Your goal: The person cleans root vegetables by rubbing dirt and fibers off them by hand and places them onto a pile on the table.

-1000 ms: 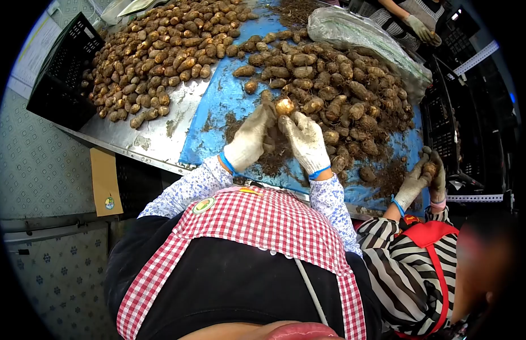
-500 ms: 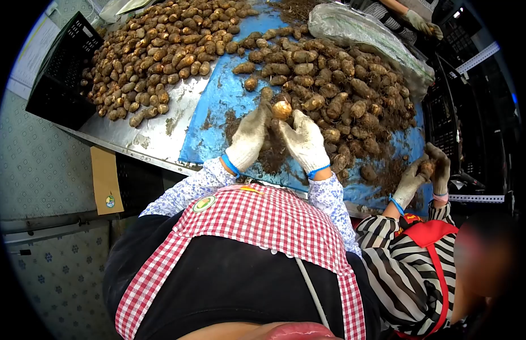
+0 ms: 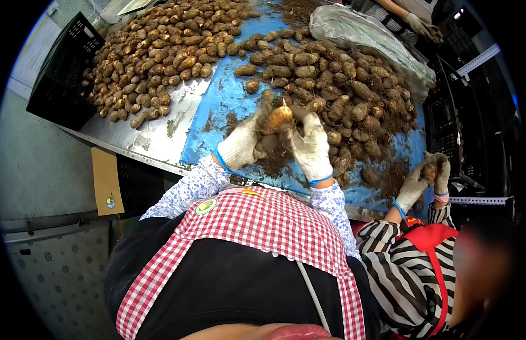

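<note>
In front of me a brown taro (image 3: pixel 278 119) with a pale, pointed tip is held between my two gloved hands over the blue sheet. My left hand (image 3: pixel 244 140) is closed around its left side, the white glove soiled at the fingers. From the right, my right hand (image 3: pixel 309 146) closes on the same taro, thumb low and fingers behind; those fingertips are dark with soil and slightly blurred. Just beyond my hands lies a heap of hairy, soil-covered taros (image 3: pixel 331 76).
A pile of cleaner taros (image 3: pixel 161 51) covers the metal table (image 3: pixel 149 136) at left, beside a black crate (image 3: pixel 64 71). The blue sheet (image 3: pixel 209 122) carries loose soil. A clear plastic sack (image 3: pixel 365 31) lies behind the heap. At right, a co-worker's gloved hands (image 3: pixel 424 175) hold a taro; another person's hand (image 3: pixel 423 25) shows far back.
The taro has turned, from its pale round end facing me to its pointed tip upward. My right hand has shifted slightly right and down; my left wrist has moved a little left.
</note>
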A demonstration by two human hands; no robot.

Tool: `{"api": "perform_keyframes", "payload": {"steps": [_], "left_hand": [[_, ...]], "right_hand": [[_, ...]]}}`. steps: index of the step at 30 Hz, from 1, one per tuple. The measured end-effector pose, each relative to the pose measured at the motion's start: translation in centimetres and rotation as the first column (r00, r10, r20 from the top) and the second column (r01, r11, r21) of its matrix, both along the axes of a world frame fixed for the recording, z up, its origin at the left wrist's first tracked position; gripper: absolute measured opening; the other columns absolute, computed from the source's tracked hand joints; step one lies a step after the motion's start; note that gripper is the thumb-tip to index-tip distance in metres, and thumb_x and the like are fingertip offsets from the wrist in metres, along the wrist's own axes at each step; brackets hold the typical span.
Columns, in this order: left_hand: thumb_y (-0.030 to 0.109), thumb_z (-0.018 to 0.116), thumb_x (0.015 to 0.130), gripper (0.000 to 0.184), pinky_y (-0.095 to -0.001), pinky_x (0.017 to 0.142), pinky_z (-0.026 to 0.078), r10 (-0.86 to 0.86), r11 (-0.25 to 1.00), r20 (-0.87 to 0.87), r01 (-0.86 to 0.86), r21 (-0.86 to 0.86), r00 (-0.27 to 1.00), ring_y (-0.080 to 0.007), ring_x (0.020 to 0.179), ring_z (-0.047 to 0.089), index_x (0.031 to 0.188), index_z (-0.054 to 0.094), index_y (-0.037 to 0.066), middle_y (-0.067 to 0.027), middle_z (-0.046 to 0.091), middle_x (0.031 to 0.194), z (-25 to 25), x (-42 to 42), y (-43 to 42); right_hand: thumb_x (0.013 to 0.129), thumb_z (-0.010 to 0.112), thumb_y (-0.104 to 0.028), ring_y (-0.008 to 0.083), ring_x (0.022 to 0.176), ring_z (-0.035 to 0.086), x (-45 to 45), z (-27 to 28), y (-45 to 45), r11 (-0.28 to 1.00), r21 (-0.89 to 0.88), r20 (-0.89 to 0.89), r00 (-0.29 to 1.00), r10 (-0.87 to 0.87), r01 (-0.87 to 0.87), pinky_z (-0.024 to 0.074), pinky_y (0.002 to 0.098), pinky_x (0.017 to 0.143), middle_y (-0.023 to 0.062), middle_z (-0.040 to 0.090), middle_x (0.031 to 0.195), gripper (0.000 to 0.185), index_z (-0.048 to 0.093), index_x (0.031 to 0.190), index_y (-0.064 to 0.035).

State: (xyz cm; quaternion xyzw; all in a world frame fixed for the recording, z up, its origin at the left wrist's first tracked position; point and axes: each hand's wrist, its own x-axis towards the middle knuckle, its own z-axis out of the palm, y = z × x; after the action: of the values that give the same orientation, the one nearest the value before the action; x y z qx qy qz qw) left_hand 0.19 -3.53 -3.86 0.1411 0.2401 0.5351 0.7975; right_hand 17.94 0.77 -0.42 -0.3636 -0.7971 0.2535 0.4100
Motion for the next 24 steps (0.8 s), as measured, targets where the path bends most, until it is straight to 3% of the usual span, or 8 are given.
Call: {"api": "perform_keyframes", "payload": {"steps": [3,7,12,14,16,19,23,24], "left_hand": [[0.043,0.034,0.105,0.047,-0.0200,0.042,0.041,0.094,0.973,-0.211,-0.135,-0.189,0.973,-0.0112,0.061,0.060,0.136,0.046,0.010,-0.0084,0.065,0.104,2.8,1.4,-0.3],[0.048,0.035,0.103,0.053,-0.0213,0.048,0.045,0.423,0.853,-0.810,0.122,0.507,0.407,-0.0144,0.071,0.065,0.130,0.051,0.005,-0.0094,0.067,0.101,-1.2,-0.6,-0.8],[0.054,0.034,0.102,0.062,-0.0257,0.059,0.052,0.087,0.996,-0.761,-0.050,0.071,0.643,-0.0158,0.078,0.066,0.123,0.055,-0.001,-0.0111,0.067,0.102,3.6,-1.0,-1.2],[0.041,0.044,0.101,0.050,-0.0309,0.077,0.055,0.298,0.931,-0.925,0.141,0.336,0.234,-0.0225,0.091,0.065,0.123,0.055,-0.003,-0.0149,0.065,0.108,0.7,-1.7,-1.0],[0.023,0.055,0.098,0.039,-0.0330,0.090,0.052,0.326,0.888,-0.944,0.358,0.288,-0.051,-0.0284,0.105,0.062,0.126,0.054,-0.004,-0.0173,0.062,0.120,-1.2,-2.7,0.2],[0.013,0.051,0.098,0.035,-0.0327,0.090,0.053,0.272,0.927,-0.942,0.210,0.312,0.199,-0.0257,0.102,0.063,0.129,0.052,-0.003,-0.0163,0.061,0.123,-0.4,-1.9,0.4],[0.011,0.047,0.099,0.037,-0.0329,0.092,0.052,0.018,0.998,-0.841,-0.063,-0.019,0.541,-0.0248,0.101,0.064,0.131,0.049,-0.007,-0.0190,0.059,0.126,5.2,-0.6,2.1],[0.010,0.049,0.097,0.036,-0.0324,0.090,0.053,0.145,0.987,-0.906,0.010,0.162,0.397,-0.0237,0.098,0.064,0.130,0.050,-0.006,-0.0181,0.060,0.124,5.7,-0.4,1.3]], "right_hand": [[0.080,0.067,-0.003,0.0364,0.084,0.061,-0.5,-1.8,-0.2,0.956,0.280,0.149,0.980,-0.129,0.083,0.0511,0.0414,0.076,0.0186,0.061,0.088,0.017,0.062,0.096,-0.0016],[0.079,0.066,-0.004,0.0362,0.083,0.061,-0.2,-3.2,-0.1,0.958,0.276,0.088,0.991,-0.098,0.070,0.0510,0.0422,0.075,0.0179,0.061,0.086,0.011,0.060,0.088,-0.0018],[0.088,0.061,-0.005,0.0311,0.094,0.064,1.8,-5.2,0.5,0.986,-0.165,0.006,1.000,-0.018,0.019,0.0531,0.0364,0.081,0.0181,0.063,0.107,0.022,0.058,0.109,0.0001],[0.090,0.060,-0.004,0.0263,0.098,0.064,1.4,-4.2,0.3,0.943,-0.228,-0.467,0.877,0.112,-0.242,0.0534,0.0335,0.084,0.0162,0.063,0.115,0.030,0.056,0.120,0.0002],[0.092,0.055,0.001,0.0199,0.100,0.062,2.1,-1.8,-0.1,0.862,-0.440,-0.280,0.950,0.135,-0.252,0.0524,0.0290,0.084,0.0137,0.062,0.119,0.036,0.052,0.129,0.0005],[0.095,0.049,0.003,0.0173,0.089,0.061,1.2,-0.8,-0.5,0.862,-0.431,-0.115,0.964,0.242,-0.267,0.0508,0.0271,0.078,0.0116,0.062,0.115,0.033,0.051,0.128,0.0018],[0.095,0.048,0.003,0.0140,0.090,0.060,0.9,-1.1,-1.0,0.723,-0.608,-0.475,0.880,-0.002,-0.327,0.0504,0.0271,0.079,0.0092,0.062,0.115,0.032,0.052,0.127,-0.0012],[0.095,0.048,0.003,0.0145,0.092,0.061,0.7,-1.3,-1.0,0.754,-0.570,-0.483,0.875,0.012,-0.325,0.0504,0.0274,0.080,0.0095,0.062,0.115,0.032,0.053,0.127,-0.0015]]}}
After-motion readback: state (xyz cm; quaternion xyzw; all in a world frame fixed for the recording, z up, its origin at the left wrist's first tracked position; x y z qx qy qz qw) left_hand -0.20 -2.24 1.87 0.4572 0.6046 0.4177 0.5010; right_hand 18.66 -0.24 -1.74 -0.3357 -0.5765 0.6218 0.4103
